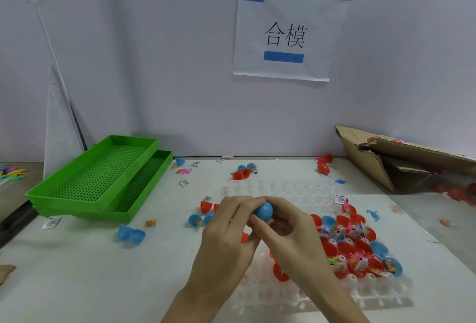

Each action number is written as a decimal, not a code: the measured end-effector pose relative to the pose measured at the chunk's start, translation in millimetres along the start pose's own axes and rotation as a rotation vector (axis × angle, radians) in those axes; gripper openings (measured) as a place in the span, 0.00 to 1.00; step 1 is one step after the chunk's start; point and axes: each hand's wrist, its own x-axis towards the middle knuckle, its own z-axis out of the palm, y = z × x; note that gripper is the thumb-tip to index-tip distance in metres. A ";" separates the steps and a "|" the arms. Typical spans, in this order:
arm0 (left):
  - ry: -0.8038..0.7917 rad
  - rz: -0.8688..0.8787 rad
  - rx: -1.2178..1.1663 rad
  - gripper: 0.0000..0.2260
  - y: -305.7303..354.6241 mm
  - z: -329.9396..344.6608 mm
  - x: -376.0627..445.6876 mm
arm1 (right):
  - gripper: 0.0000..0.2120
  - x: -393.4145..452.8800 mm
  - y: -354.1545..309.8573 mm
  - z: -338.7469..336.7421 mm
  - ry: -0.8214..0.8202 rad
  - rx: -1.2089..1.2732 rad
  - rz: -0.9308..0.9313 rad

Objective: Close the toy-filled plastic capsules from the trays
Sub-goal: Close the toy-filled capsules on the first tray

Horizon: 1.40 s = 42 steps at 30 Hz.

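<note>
Head view: blue capsule [263, 211] pinched between fingers [253, 230] of both hands.

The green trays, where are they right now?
In the head view the two stacked green trays sit at the table's back left against the wall, left of both hands, with open blue capsule halves lying just in front.

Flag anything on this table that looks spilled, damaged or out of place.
Open red and blue plastic capsule halves, paper slips and small toys lie scattered off the clear plastic tray. The brown cardboard box at right is torn and collapsed.
</note>
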 end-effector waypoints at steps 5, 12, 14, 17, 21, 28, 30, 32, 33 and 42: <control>-0.028 -0.056 -0.023 0.19 -1.7 -1.6 -0.5 | 0.10 0.6 1.7 -0.8 0.006 0.006 0.051; -0.018 -0.025 -0.057 0.16 2.1 -0.7 0.8 | 0.13 0.8 -7.9 -7.3 -0.055 0.226 0.190; -0.029 -0.137 -0.106 0.16 1.8 0.3 1.2 | 0.15 2.7 -8.8 -6.3 -0.075 0.240 0.237; -0.050 -0.384 -0.183 0.18 0.0 -1.2 2.2 | 0.19 5.8 -6.1 -4.8 -0.114 0.288 0.315; -0.161 -0.655 -0.341 0.23 -5.0 -9.3 12.1 | 0.16 8.2 -3.0 -10.1 -0.127 0.348 0.270; -0.353 -0.582 -0.404 0.23 -1.9 -15.8 14.8 | 0.13 6.8 -2.3 -6.6 -0.043 0.214 0.216; -0.322 -0.513 -0.356 0.23 -2.0 -15.8 13.2 | 0.15 7.2 -2.1 -8.5 -0.010 0.189 0.200; -0.280 -0.480 -0.273 0.25 -2.9 -14.9 11.4 | 0.16 7.4 -1.2 -9.8 -0.010 0.184 0.190; -0.261 -0.493 -0.241 0.25 -2.9 -14.4 11.3 | 0.17 7.4 -0.7 -9.5 -0.017 0.171 0.184; -0.200 -0.451 -0.194 0.26 -0.9 -17.9 9.1 | 0.13 4.5 2.3 -7.4 -0.047 0.055 0.067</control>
